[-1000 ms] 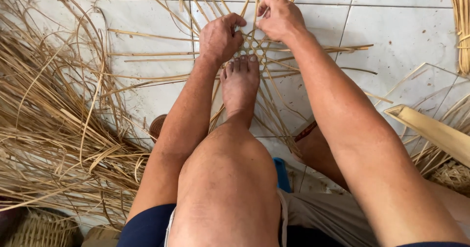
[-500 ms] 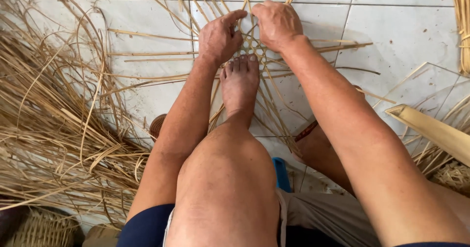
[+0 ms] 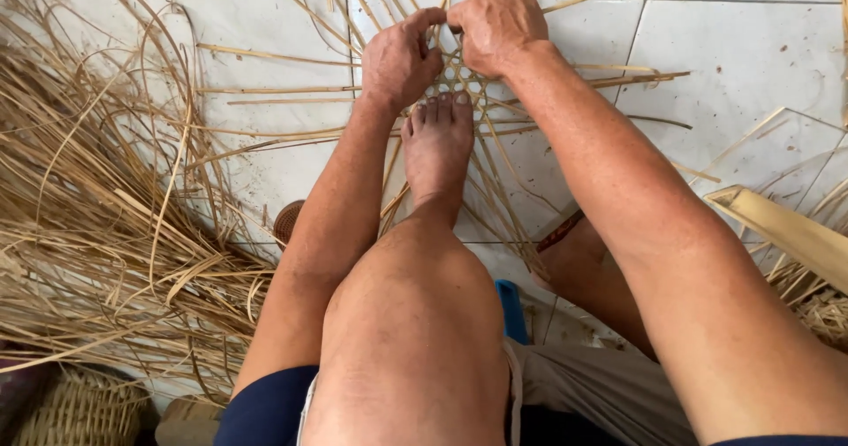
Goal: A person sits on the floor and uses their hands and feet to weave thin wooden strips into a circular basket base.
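Nearest to me I see one bent bare knee (image 3: 411,322) in the middle of the view, with dark blue shorts (image 3: 265,406) at its base and a fold of grey cloth (image 3: 592,393) to the right. A small blue plastic piece (image 3: 511,309) shows just beside the knee; I cannot tell what it is. At the lower left sits one woven straw basket (image 3: 75,411), only partly in view.

Further out, one bare foot (image 3: 437,146) rests flat on the white tiled floor (image 3: 751,57), toes on the near edge of the small open-weave mat of thin bamboo strips (image 3: 464,79). I judge the foot pins the weave so the strips stay crossed while both hands work. A second foot (image 3: 574,256) is tucked under the right forearm.

To the left lies one big loose heap of pale dry bamboo strips (image 3: 97,216), within arm's reach; a broad flat bamboo slat (image 3: 786,230) lies to the right.

Farthest, my two hands meet over the weave's far edge. The left hand (image 3: 397,57) is curled, thumb and forefinger pinched on a strip. The right hand (image 3: 495,26) is closed beside it, knuckles up, gripping strips I cannot count.
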